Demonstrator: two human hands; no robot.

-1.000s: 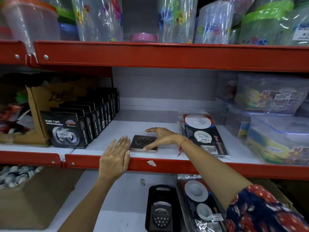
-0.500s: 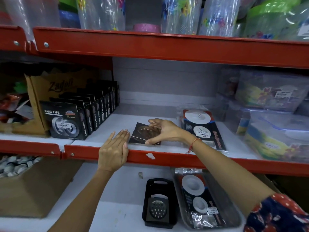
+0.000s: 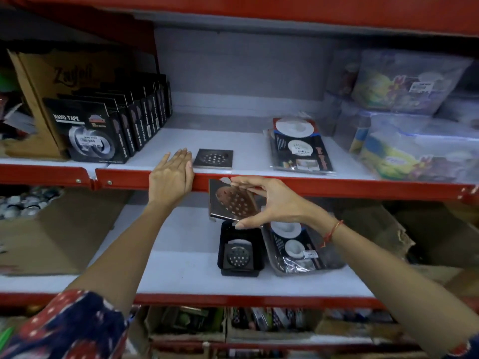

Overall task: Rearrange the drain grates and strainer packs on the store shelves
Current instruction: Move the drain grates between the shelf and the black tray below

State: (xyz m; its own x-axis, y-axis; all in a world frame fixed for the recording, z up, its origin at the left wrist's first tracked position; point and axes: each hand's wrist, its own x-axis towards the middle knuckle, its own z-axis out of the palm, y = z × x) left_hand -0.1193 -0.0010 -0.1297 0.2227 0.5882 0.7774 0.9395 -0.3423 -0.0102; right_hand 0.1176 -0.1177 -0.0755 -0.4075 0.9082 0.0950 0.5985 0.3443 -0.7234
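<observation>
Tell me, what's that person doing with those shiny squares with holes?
A person is sorting drain grates on red store shelves. The right hand holds one square metal grate in the air, in front of the upper shelf's edge. The left hand rests flat on that edge, beside another grate lying on the shelf. Below, a third grate sits in a black tray, next to strainer packs.
</observation>
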